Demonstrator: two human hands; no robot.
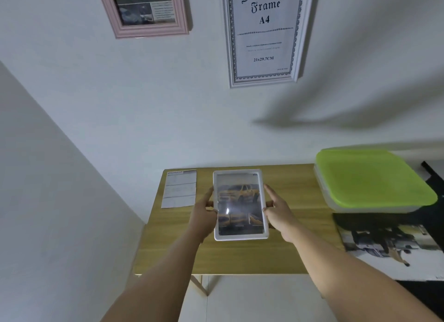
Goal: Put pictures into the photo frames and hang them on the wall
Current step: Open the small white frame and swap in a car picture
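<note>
White frame (240,237) holding yellow-car picture (239,199), held upright, pink frame (150,31) and A4 frame (263,80) hung on wall (168,105)

Light wooden table (240,257) pushed against a plain white wall (168,117). Left of the table, a second white wall (48,201), meeting the first in a corner. High above the table's right half, broad soft shadows (348,105) across the wall. At the table's far right corner, a pale box with a green lid (370,177). Right of the table, a dark surface (384,217). Under the table's near edge, a slanted wooden leg (199,285) and pale floor (252,297).
</note>
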